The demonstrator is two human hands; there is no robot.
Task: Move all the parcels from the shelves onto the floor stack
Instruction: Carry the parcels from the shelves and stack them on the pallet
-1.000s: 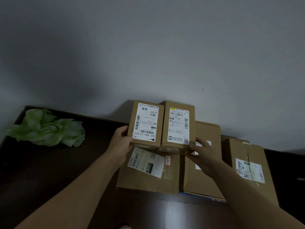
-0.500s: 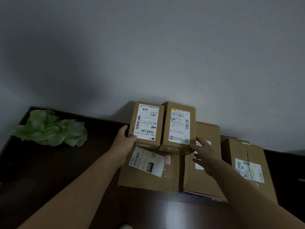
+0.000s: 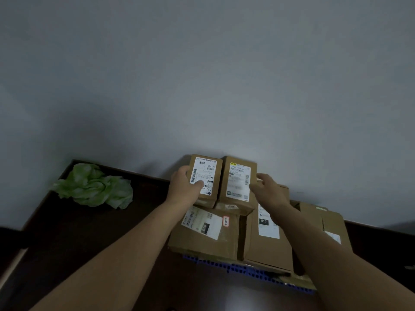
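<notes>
1 cam only for you: head-worn, wide-angle, aimed fwd & down. It faces the grey wall point(image 3: 202, 75), which fills the top half & more. The dark floor point(image 3: 78, 243) gets just the lower band. Wall/floor line runs slanted, higher at left, so you're looking at the wall at an angle, not square-on. Your forearms come in from the bottom edge & reach up to approx mid-frame. Left hand point(image 3: 183, 190) is on the left small parcel point(image 3: 205, 173) and right hand point(image 3: 269, 194) on the right small parcel point(image 3: 238, 182), both at arm's reach from the lens. Floor stack point(image 3: 202, 241) sits right under them, close by the wall. Green crumpled sheet point(image 3: 94, 187) marks the view's left side.
</notes>
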